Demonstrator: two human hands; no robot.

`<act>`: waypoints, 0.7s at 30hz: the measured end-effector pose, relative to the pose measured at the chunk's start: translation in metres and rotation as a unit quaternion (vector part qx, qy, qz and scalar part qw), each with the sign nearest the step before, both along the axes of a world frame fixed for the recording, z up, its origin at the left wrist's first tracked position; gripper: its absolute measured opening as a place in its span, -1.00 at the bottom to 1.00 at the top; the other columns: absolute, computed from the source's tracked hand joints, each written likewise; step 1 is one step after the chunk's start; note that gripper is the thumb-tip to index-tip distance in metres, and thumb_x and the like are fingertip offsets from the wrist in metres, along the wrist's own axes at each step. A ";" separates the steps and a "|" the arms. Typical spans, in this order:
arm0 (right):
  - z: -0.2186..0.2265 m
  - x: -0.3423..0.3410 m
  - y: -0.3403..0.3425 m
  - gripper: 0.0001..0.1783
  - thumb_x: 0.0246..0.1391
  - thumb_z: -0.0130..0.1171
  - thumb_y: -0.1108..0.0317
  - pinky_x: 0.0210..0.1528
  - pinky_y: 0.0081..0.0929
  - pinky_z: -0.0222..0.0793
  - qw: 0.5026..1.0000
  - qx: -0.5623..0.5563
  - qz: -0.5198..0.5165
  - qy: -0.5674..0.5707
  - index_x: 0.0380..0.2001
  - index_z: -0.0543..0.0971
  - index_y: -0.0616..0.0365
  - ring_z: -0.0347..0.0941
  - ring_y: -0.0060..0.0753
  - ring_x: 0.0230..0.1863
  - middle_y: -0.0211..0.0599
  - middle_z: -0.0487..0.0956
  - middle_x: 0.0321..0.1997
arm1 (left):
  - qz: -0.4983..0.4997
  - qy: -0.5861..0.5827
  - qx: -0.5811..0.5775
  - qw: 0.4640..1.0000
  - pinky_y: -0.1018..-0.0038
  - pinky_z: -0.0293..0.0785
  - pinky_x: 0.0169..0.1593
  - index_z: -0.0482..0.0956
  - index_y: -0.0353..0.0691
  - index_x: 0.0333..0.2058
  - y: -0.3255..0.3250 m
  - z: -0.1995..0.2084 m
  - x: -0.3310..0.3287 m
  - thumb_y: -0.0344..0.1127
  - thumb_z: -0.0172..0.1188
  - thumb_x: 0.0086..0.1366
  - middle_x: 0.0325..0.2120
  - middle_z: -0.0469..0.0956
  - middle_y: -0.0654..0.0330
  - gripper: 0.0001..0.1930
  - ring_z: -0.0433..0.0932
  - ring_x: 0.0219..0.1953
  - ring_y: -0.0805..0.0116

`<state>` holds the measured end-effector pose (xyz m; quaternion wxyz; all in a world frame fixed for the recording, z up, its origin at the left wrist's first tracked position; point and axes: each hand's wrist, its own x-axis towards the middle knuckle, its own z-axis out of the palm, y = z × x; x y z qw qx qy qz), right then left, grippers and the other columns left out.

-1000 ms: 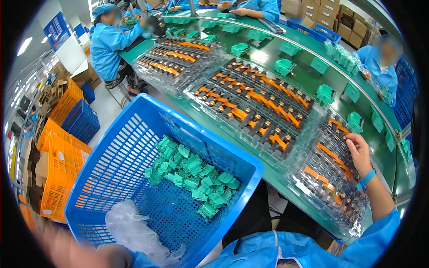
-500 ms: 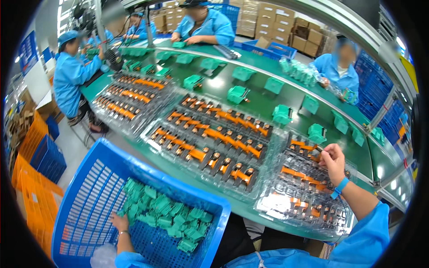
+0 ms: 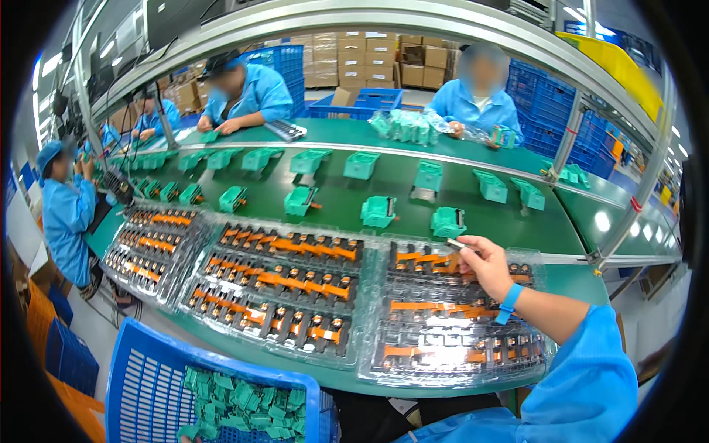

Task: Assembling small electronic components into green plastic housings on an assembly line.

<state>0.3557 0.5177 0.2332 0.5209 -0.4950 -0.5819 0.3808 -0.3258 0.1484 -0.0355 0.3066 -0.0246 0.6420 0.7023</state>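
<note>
My right hand (image 3: 484, 267) is closed, thumb and fingertips pinching a small thin dark-and-silver part (image 3: 456, 244). It hovers over the back of the right clear plastic tray (image 3: 375, 347), which holds rows of black parts with orange strips (image 3: 425, 305). Just beyond the fingertips, a green plastic housing (image 3: 448, 221) with a dark insert sits on the belt. At the lower edge only a sliver of my left hand (image 3: 189, 440) shows, by a green plastic piece (image 3: 187, 431) in the blue basket (image 3: 214, 354); its fingers are mostly hidden.
Two more filled trays (image 3: 273, 292) (image 3: 148, 247) lie to the left. Several green housings (image 3: 362, 165) stand in rows along the green belt (image 3: 332, 192). Co-workers in blue (image 3: 480, 103) sit across the line. A metal frame bar (image 3: 332, 26) crosses overhead.
My view has swung right and up, so the basket and my left hand sit lower in it. My right hand has lifted from the tray's back row, a small thin part now showing in its fingertips.
</note>
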 end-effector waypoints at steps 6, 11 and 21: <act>-0.005 0.021 0.002 -0.66 0.10 0.06 0.46 -0.34 -0.65 0.41 0.999 -0.012 -0.003 0.053 -0.02 0.43 0.23 0.42 -0.66 -0.41 -0.37 0.53 -0.38 | 0.034 -0.058 0.133 0.989 0.39 0.31 0.14 0.33 -0.44 0.01 0.095 0.253 0.181 -0.47 -0.06 0.25 -0.03 0.41 0.00 -0.65 0.36 0.04 0.19; 0.008 0.012 0.000 -0.63 0.12 0.02 0.47 -0.34 -0.67 0.41 0.996 -0.004 0.016 0.089 0.03 0.41 0.18 0.41 -0.68 -0.39 -0.39 0.52 -0.36 | -0.242 -0.135 0.333 0.901 0.33 0.39 0.07 0.36 -0.46 -0.04 0.116 0.314 0.259 -0.46 -0.04 0.24 -0.06 0.44 -0.06 -0.68 0.42 -0.02 0.18; 0.035 -0.018 -0.042 -0.50 0.20 -0.01 0.26 -0.13 -0.46 0.46 0.878 -0.227 0.279 0.317 0.16 0.25 0.25 0.38 -0.47 -0.11 -0.24 0.40 -0.06 | -0.375 0.006 0.291 0.880 0.36 0.30 0.10 -0.03 -0.16 0.09 0.255 0.310 0.479 -0.61 0.23 0.03 0.01 0.21 0.08 -0.27 0.29 0.05 0.27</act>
